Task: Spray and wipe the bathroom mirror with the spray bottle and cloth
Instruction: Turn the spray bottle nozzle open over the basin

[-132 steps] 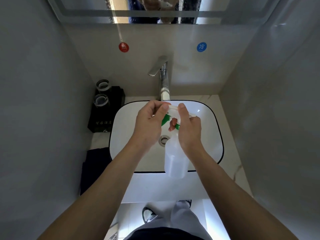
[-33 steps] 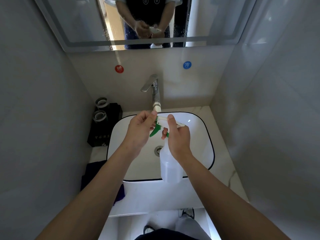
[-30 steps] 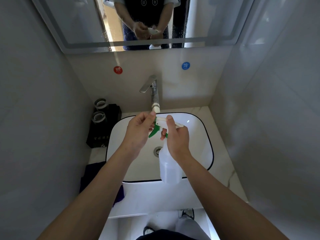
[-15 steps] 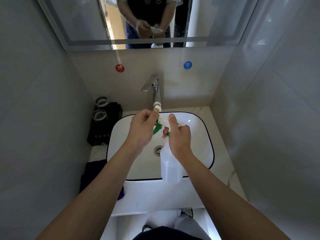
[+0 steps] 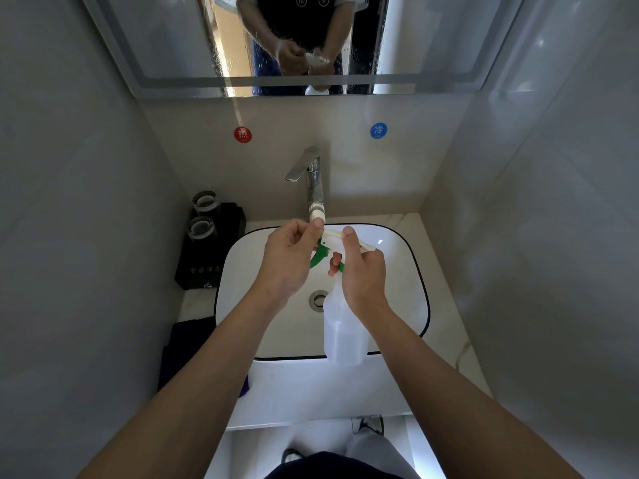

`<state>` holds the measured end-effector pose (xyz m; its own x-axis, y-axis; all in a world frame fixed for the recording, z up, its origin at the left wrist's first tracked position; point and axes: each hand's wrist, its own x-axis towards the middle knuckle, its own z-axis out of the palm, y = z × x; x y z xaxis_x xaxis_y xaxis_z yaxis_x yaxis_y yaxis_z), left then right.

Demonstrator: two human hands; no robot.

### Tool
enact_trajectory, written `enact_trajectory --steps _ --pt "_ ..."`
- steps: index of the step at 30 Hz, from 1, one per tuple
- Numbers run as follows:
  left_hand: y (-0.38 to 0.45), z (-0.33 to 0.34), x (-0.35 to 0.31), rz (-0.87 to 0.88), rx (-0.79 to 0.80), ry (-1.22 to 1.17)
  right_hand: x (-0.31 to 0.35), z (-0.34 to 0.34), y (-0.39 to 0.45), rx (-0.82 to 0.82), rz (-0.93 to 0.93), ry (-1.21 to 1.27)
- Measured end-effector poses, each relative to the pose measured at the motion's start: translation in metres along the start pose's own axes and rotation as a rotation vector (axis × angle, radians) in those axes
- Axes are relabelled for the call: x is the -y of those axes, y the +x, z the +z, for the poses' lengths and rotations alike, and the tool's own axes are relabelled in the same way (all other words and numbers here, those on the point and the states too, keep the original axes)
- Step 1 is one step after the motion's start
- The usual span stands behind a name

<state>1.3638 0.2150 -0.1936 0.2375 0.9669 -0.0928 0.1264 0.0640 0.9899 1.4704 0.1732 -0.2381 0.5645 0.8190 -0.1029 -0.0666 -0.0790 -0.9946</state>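
I hold a translucent white spray bottle (image 5: 344, 335) with a white head and green trigger upright over the sink. My right hand (image 5: 361, 271) grips its neck, thumb on top of the head. My left hand (image 5: 288, 259) pinches the nozzle end of the head with its fingertips. The mirror (image 5: 301, 39) runs along the top of the view, speckled with droplets, and reflects my arms and the bottle. A dark blue cloth (image 5: 188, 350) lies folded on the counter left of the basin, partly hidden by my left forearm.
A white basin (image 5: 397, 271) with a black rim sits below a chrome tap (image 5: 313, 183). A black stand with two glass cups (image 5: 207, 243) is at the back left. Grey walls close in on both sides. Red and blue stickers mark the wall.
The view has tilted up, showing more of the mirror. Both hands stay on the spray bottle over the basin, the left fingertips still at the nozzle.
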Motion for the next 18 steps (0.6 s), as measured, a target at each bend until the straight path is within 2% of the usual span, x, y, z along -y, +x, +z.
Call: enact_trajectory --steps 6,11,18 --pt "-0.0058 -0.0074 0.0024 -0.047 0.15 -0.086 -0.0012 -0.0036 0.0032 0.004 -0.017 -0.009" --pt "-0.0049 -0.0039 0.0034 0.002 0.129 -0.073 -0.0021 -0.003 0.0064 0.001 -0.012 0.012" --pt "-0.0029 -0.0087 0.0017 -0.049 0.142 -0.091 -0.0034 -0.0027 0.0076 0.0 -0.011 -0.003"
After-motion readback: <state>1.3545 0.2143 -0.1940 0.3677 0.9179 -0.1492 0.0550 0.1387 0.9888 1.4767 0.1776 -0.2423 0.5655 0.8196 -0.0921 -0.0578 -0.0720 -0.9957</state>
